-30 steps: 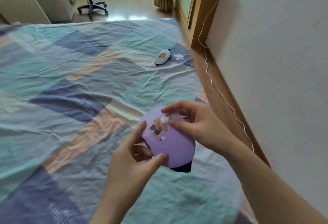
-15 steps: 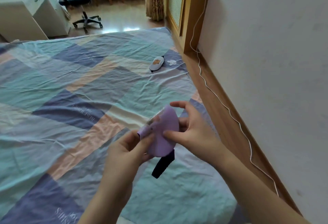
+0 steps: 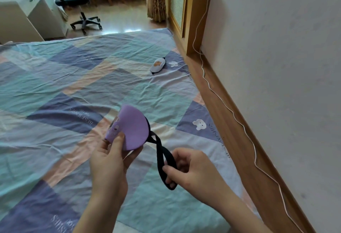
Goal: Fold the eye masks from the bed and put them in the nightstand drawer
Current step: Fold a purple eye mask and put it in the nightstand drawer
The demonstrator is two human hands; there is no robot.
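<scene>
Left hand [image 3: 108, 160]: thumb and fingers pinched on the lower edge of the purple eye mask [image 3: 133, 129], folded in half and held above the bed [image 3: 55, 92]. Right hand [image 3: 191, 170]: fingers closed on the mask's black strap [image 3: 162, 154], drawn out in a loop toward the bed's near right side. A second eye mask [image 3: 157, 64] — white, flat — lies near the bed's far right edge, well apart from both hands.
</scene>
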